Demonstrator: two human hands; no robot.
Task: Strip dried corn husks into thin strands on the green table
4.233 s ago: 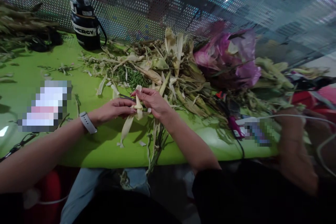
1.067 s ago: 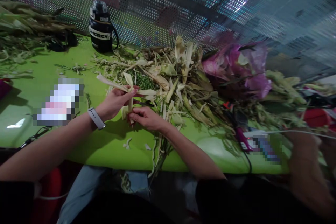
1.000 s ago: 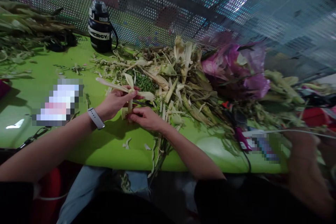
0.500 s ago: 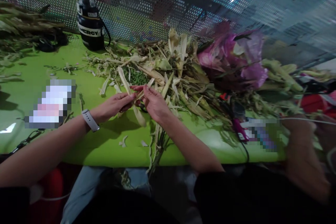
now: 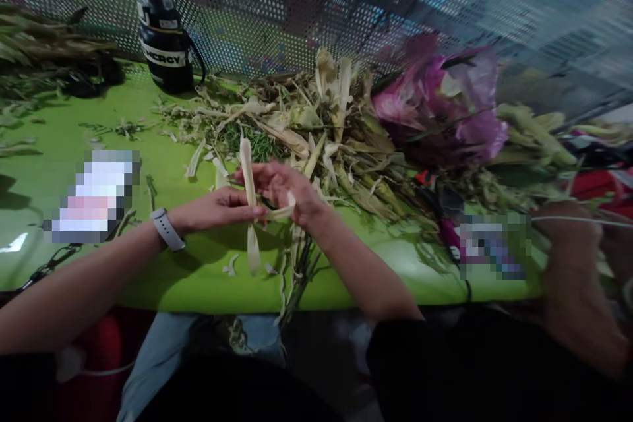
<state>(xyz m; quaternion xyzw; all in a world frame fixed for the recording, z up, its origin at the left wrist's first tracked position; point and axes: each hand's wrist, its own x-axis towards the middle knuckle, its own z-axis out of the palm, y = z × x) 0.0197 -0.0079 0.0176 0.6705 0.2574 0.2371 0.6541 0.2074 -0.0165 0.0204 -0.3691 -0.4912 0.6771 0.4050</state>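
My left hand [image 5: 230, 208] is closed, pinching a pale dried corn husk strip [image 5: 254, 254] between thumb and fingers. This strip stands nearly upright, its upper end above my fingers and its lower end hanging below. A second pale husk strip [image 5: 279, 213] crosses from the pinch toward my right hand [image 5: 294, 191], lying against its thumb side and palm. The right hand's fingers are curved and partly stretched leftward behind the upright strip, slightly blurred; the hand appears to hold the crossing strip's end. Just beyond both hands lies a heap of dried husks and stalks [image 5: 297, 117].
A black bottle [image 5: 165, 46] stands at the back left. On the green table [image 5: 198, 277] lie a blurred-out phone-like object [image 5: 96, 194] and a chain [image 5: 47, 267]. A pink plastic bag [image 5: 440, 105] sits back right. Another person's arm [image 5: 568, 264] rests at the right edge.
The pinched strip has turned from slanted to nearly upright. My right hand has opened its fingers somewhat and shifted right, and the crossing strip now runs level to its palm.
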